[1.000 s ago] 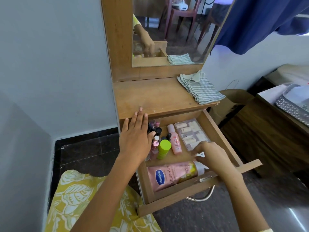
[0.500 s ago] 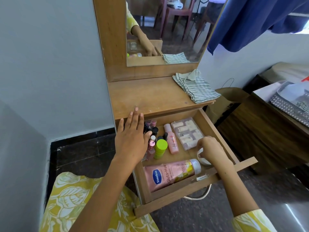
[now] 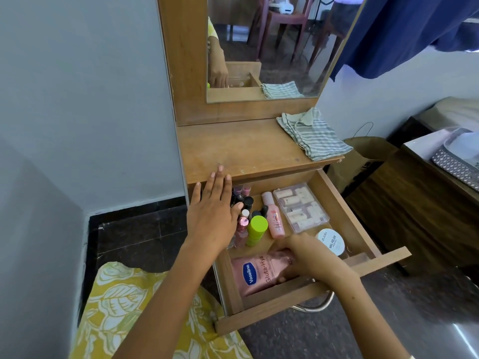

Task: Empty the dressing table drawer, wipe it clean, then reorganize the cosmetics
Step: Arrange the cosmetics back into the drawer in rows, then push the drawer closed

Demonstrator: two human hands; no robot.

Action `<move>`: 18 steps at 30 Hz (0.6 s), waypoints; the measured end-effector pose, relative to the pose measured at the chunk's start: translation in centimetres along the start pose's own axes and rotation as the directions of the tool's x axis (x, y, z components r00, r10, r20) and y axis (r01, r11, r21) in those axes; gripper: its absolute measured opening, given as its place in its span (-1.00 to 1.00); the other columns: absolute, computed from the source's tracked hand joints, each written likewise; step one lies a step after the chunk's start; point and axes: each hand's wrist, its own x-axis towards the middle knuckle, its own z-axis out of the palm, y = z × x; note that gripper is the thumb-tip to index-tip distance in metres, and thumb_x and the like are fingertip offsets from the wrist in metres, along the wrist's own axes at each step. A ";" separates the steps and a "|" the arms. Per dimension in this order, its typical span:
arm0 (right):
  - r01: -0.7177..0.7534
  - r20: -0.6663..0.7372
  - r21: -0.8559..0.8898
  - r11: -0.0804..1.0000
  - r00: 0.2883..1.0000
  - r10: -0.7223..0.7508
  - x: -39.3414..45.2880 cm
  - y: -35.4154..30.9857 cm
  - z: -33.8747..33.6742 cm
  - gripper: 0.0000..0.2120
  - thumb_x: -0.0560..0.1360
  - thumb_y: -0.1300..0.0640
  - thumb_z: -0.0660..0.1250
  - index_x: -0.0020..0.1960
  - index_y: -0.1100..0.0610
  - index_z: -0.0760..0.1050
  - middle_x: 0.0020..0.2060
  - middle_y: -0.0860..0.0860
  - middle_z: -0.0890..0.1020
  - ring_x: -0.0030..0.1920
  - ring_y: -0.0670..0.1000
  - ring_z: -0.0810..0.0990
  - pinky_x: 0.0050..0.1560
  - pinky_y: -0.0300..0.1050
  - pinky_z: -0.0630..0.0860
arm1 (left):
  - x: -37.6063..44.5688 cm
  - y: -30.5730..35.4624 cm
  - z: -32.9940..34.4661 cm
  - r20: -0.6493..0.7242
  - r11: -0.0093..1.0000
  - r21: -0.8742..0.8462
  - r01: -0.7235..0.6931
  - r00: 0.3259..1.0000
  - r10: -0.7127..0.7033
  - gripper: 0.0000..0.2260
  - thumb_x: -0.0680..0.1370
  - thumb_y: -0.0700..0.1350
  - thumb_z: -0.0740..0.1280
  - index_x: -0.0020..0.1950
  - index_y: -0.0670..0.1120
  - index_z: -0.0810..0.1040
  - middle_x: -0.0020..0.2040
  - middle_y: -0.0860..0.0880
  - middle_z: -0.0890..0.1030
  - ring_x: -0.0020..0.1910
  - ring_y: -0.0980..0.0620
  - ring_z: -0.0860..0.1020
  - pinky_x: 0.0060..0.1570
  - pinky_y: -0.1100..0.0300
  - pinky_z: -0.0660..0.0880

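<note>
The wooden drawer (image 3: 346, 203) of the dressing table is pulled out. A pink Vaseline lotion bottle (image 3: 252, 274) lies along its front, and my right hand (image 3: 308, 257) curls over the bottle's right end and grips it. My left hand (image 3: 211, 213) hovers flat with straight fingers over the drawer's left side, its thumb against a cluster of small nail polish bottles (image 3: 245, 203). Beside them stand a green-capped bottle (image 3: 256, 228) and a small pink bottle (image 3: 274, 218). A clear compartment case (image 3: 300, 207) and a white round nail polish tub (image 3: 331, 242) lie on the right.
A striped grey cloth (image 3: 313, 134) lies on the right of the wooden tabletop (image 3: 233, 149) under the mirror (image 3: 285, 42). A dark wooden cabinet (image 3: 414, 203) stands to the right, a blue curtain (image 3: 414, 29) hangs above, and a grey wall (image 3: 90, 99) is on the left.
My right hand let go of the white round tub, which now lies at the drawer's right, and moved left onto the Vaseline bottle. My left hand stayed over the small bottles.
</note>
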 end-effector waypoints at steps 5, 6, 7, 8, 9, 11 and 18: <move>-0.018 -0.042 -0.011 1.000 0.999 0.017 0.7 -0.3 0.2 -0.46 0.27 0.02 0.53 0.19 -0.18 0.44 0.14 -0.14 0.58 0.13 -0.04 0.54 0.09 -0.12 0.51 | 0.0 0.0 -0.1 0.003 1.000 -0.006 0.001 1.000 -0.001 -0.45 0.64 0.13 -0.15 0.50 -0.08 -0.29 0.48 -0.06 -0.38 0.48 0.00 -0.31 0.42 0.03 -0.26; -0.014 -0.041 -0.004 1.000 0.999 0.014 0.8 -0.4 0.1 -0.47 0.29 0.03 0.53 0.21 -0.18 0.44 0.15 -0.13 0.58 0.15 -0.03 0.53 0.13 -0.10 0.51 | 0.0 0.0 -0.1 0.004 1.000 -0.006 0.001 1.000 -0.001 -0.45 0.63 0.13 -0.15 0.50 -0.08 -0.29 0.48 -0.06 -0.38 0.48 0.00 -0.31 0.42 0.03 -0.27; -0.009 -0.037 0.000 1.000 0.999 0.009 0.8 -0.5 0.0 -0.47 0.31 0.05 0.52 0.22 -0.17 0.44 0.17 -0.12 0.57 0.17 -0.03 0.53 0.15 -0.08 0.50 | -0.1 0.0 -0.1 0.006 1.000 -0.005 0.001 1.000 -0.001 -0.45 0.63 0.13 -0.15 0.50 -0.08 -0.29 0.48 -0.06 -0.38 0.48 0.00 -0.31 0.42 0.03 -0.27; -0.004 -0.033 0.003 1.000 0.999 0.004 0.8 -0.5 -0.1 -0.49 0.33 0.07 0.50 0.23 -0.17 0.45 0.18 -0.11 0.56 0.19 -0.02 0.52 0.17 -0.07 0.50 | -0.1 0.1 -0.1 0.008 1.000 -0.004 -0.001 1.000 0.001 -0.45 0.63 0.13 -0.15 0.50 -0.08 -0.29 0.48 -0.06 -0.38 0.48 0.00 -0.31 0.42 0.03 -0.27; 0.001 -0.031 0.004 1.000 1.000 -0.001 0.9 -0.6 -0.1 -0.51 0.35 0.09 0.48 0.23 -0.16 0.45 0.20 -0.09 0.56 0.20 -0.01 0.52 0.18 -0.07 0.50 | -0.1 0.0 -0.2 0.010 1.000 -0.003 -0.001 1.000 0.001 -0.45 0.64 0.13 -0.15 0.50 -0.08 -0.29 0.48 -0.06 -0.38 0.48 0.00 -0.31 0.42 0.03 -0.26; 0.004 -0.033 0.007 1.000 0.999 -0.004 0.8 -0.6 -0.1 -0.53 0.38 0.12 0.45 0.24 -0.15 0.46 0.20 -0.08 0.56 0.21 -0.01 0.51 0.19 -0.08 0.50 | -0.1 0.0 -0.2 0.017 1.000 0.002 -0.001 1.000 0.000 -0.45 0.63 0.13 -0.15 0.50 -0.08 -0.29 0.48 -0.07 -0.38 0.48 -0.01 -0.31 0.43 0.02 -0.25; 0.013 -0.045 0.016 1.000 0.999 -0.013 0.6 -0.7 -0.4 -0.52 0.35 0.07 0.49 0.23 -0.14 0.48 0.18 -0.11 0.57 0.20 -0.03 0.50 0.18 -0.13 0.48 | -0.1 0.0 -0.1 0.031 1.000 0.009 0.004 1.000 -0.005 -0.45 0.63 0.13 -0.16 0.49 -0.08 -0.31 0.48 -0.07 -0.38 0.47 -0.01 -0.32 0.44 0.01 -0.24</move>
